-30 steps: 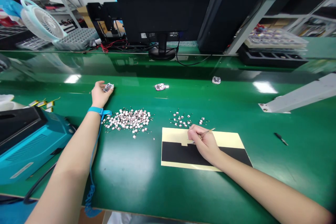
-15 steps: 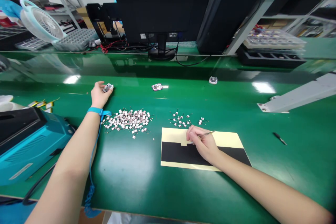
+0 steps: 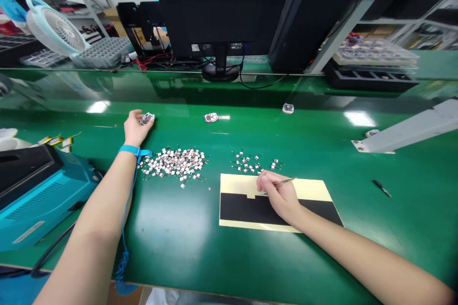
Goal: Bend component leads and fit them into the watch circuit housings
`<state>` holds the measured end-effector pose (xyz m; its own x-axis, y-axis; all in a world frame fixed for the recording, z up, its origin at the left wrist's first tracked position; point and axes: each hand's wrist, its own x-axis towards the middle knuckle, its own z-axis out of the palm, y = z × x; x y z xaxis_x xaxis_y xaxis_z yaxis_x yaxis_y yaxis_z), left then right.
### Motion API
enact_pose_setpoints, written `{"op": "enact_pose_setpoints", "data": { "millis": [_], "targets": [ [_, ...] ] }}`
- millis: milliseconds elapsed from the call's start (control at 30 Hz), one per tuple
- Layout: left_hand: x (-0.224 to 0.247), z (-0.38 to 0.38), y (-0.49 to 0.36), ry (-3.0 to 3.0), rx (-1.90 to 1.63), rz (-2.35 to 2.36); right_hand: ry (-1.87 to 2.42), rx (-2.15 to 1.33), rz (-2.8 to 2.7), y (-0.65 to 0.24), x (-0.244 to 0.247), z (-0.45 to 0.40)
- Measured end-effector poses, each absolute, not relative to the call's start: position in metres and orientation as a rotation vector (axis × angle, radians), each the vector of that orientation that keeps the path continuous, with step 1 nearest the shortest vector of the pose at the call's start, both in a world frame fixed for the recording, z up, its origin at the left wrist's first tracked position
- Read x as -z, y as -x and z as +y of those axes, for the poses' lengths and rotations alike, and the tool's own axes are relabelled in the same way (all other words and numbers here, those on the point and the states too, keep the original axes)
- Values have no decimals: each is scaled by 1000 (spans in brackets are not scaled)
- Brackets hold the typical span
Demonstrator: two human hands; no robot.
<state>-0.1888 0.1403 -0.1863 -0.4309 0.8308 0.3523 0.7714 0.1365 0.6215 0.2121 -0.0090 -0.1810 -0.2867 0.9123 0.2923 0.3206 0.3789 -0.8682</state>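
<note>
My left hand point(image 3: 135, 126) is closed around the edge of a small white-framed electronic unit point(image 3: 147, 118), on the far left of the green surface. A blue wrist strap point(image 3: 135, 151) with a coiled cord circles that wrist. My right hand point(image 3: 279, 193) pinches thin metal tweezers point(image 3: 285, 182), their tips low over a pale yellow sheet point(image 3: 236, 182) with a broad black strip point(image 3: 234, 207). The fingers partly hide the tips, and anything in them cannot be made out. Beyond this hand lie several small wired parts point(image 3: 246, 162); a larger heap of them point(image 3: 175, 163) sits left of the sheet.
Similar units lie farther back, one at centre point(image 3: 211, 117) and another to its right point(image 3: 288, 108). A white metal bracket point(image 3: 411, 124) reaches in from the right, near a black pen point(image 3: 382, 188). A teal-and-black machine point(image 3: 46, 195) stands left; a monitor point(image 3: 225, 9) stands behind.
The units lying at the back have shifted slightly left, while the one in my left hand stays put. My right hand has moved a little to the right with the tweezers.
</note>
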Motion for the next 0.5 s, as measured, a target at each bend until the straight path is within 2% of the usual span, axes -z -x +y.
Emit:
{"op": "enact_pose_setpoints", "data": {
  "millis": [500],
  "targets": [
    [187, 141, 190, -1622, -1200, 2301, 1129, -868, -1841, -212, 183, -8]
  ]
}}
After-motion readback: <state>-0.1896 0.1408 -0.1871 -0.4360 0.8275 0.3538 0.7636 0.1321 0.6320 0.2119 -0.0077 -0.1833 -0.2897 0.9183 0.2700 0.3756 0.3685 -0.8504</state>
